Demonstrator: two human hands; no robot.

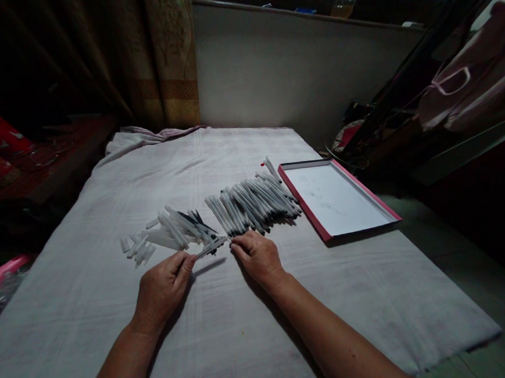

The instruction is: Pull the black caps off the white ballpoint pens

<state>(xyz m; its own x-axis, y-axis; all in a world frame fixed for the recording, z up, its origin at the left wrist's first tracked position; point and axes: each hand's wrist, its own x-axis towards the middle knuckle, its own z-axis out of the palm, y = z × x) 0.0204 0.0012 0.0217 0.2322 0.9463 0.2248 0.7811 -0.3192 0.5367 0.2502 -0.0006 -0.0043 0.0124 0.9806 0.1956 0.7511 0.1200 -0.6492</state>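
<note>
My left hand [166, 286] pinches the near end of a slim, clear pen [210, 248] between thumb and fingers. The pen tilts up to the right, its far end close to my right fingertips. My right hand [260, 258] is closed at that end, with fingers pressed together; a small dark piece shows at the fingertips, too small to name. Just beyond my right hand lies a row of clear pen barrels [253, 197] with dark ends. Past my left hand is a loose pile of translucent pen caps [172, 230], with several thin dark refills [194, 220] among them.
A shallow box lid [355, 184] with red sides and a white inside lies right of the barrels. A pale cloth [212, 338] covers the surface. Further off are a curtain [174, 55], a wall [269, 65] and a dark red side table [70, 151] at left.
</note>
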